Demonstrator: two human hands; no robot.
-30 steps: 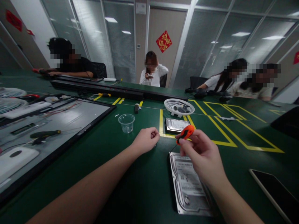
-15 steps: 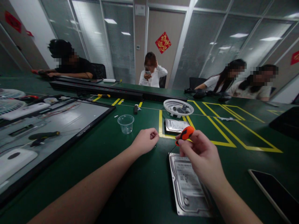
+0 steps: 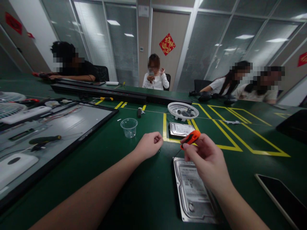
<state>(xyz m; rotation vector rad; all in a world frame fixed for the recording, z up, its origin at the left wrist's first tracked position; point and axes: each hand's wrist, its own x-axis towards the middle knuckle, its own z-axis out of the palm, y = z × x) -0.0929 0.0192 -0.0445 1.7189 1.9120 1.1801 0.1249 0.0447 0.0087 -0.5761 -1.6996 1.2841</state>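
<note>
My right hand (image 3: 209, 159) pinches an orange and black screwdriver (image 3: 192, 138) by its handle. The thin shaft slants down to the far left corner of a silver hard drive (image 3: 189, 188), which lies label up on the table below that hand. My left hand (image 3: 149, 144) rests on the table to the left of the drive, fingers curled closed. Small shiny bits show just under its fingers, too small to name; what it holds, if anything, is hidden. Beyond the left hand stands a clear plastic cup (image 3: 129, 128) with small pieces at the bottom.
Another hard drive (image 3: 181, 129) lies inside yellow tape, with a white basket (image 3: 183, 111) of dark parts behind it. At the right is a phone (image 3: 280, 198). A large flat panel (image 3: 79, 124) carrying tools and parts fills the left. Several people sit across the table.
The screwdriver handle has turned slightly in my right hand. My left hand has barely moved. Across the table, the person in white has moved a raised hand away from their head.
</note>
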